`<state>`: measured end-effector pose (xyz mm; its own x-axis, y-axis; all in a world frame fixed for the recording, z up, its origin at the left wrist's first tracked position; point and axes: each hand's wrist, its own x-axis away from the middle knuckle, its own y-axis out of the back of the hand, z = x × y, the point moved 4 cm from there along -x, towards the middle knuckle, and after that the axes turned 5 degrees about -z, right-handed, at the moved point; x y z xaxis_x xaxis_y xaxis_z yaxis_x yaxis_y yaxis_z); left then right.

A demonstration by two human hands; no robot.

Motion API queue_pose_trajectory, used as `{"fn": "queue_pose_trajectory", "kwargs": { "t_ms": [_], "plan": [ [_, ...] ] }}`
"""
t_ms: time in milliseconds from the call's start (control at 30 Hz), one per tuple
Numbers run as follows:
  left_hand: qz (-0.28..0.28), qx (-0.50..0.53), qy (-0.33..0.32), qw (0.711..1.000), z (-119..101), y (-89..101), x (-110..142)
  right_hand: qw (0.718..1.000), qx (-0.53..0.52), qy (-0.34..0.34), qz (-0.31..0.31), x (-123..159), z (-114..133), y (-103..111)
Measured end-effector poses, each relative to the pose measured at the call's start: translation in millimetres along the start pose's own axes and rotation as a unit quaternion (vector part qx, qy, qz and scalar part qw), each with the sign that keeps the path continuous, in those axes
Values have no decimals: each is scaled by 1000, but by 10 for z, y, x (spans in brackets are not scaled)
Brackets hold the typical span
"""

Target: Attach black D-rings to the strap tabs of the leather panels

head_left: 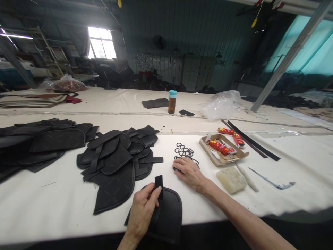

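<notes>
My left hand (142, 208) pinches a short black strap (159, 183) between thumb and fingers. The strap runs down onto a black padded leather-like flap (170, 211) that lies at the table's front edge, partly hidden by the hand. To its right, my right hand (189, 172) reaches over a cluster of small black D-rings (181, 150). Its fingers are curled down and closed over a black ring at the fingertips, mostly hidden beneath them. Several similar black flaps with straps (114, 156) lie in a pile left of my hands.
Another black pile (52, 139) lies far left. On the right are a cardboard tray (215, 161) with red-labelled tubes, a yellowish block (231, 180), an awl (247, 177), a pointed metal blade (273, 182) and black strips (256, 142). Behind stand a bottle (172, 102) and plastic bag (221, 104).
</notes>
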<state>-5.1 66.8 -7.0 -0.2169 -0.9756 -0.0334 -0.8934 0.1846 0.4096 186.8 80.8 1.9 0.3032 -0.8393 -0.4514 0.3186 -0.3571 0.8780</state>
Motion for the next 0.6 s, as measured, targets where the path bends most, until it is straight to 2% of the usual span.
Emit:
{"fn": "queue_pose_trajectory", "kwargs": {
  "t_ms": [200,300,367,467,533,600],
  "plan": [
    [2,2,-5,1000,-7,-10,-5,1000,-11,-4,4,82,37,104],
    [2,4,-6,1000,-18,-4,-7,999,-9,-36,-8,156,14,171],
    [-1,2,-8,1000,-36,0,-7,996,0,-87,-29,263,-35,217],
    [0,-2,-6,1000,-67,-6,-9,977,26,-199,-72,493,-124,228],
    [-1,-2,-2,1000,-80,-14,-12,960,43,-261,-88,629,-149,165],
    [-2,1,0,1000,-83,-21,-16,950,54,-293,-88,688,-136,56]
  ]
}}
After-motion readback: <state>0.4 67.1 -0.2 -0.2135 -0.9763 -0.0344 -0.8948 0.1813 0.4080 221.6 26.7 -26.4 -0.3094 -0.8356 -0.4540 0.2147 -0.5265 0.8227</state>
